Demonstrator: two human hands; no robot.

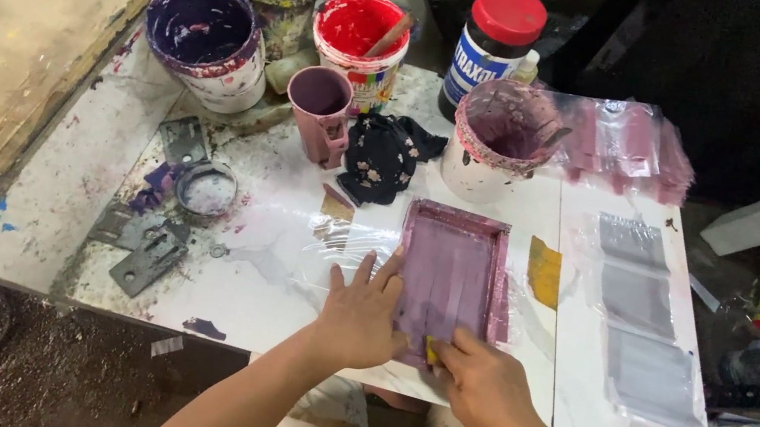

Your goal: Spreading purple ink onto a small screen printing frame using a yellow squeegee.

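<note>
A small rectangular printing screen (453,265) with a purple-stained frame lies flat on the white table (73,188), over a clear plastic sheet (335,247). My left hand (360,311) presses flat on the screen's near left edge, fingers spread. My right hand (481,379) is at the near edge of the screen, pinching a small yellow piece (430,350), likely a squeegee, against the mesh. A row of grey printed patches (638,302) on clear plastic lies to the right of the screen.
Behind the screen stand several paint tubs: a purple one (206,37), a red one (358,35) with a stick in it, a purple-smeared cup (502,136), a purple mug (320,109) and a red-lidded jar (494,40). A dark floral cloth (389,155) and metal hinges (148,254) lie on the left.
</note>
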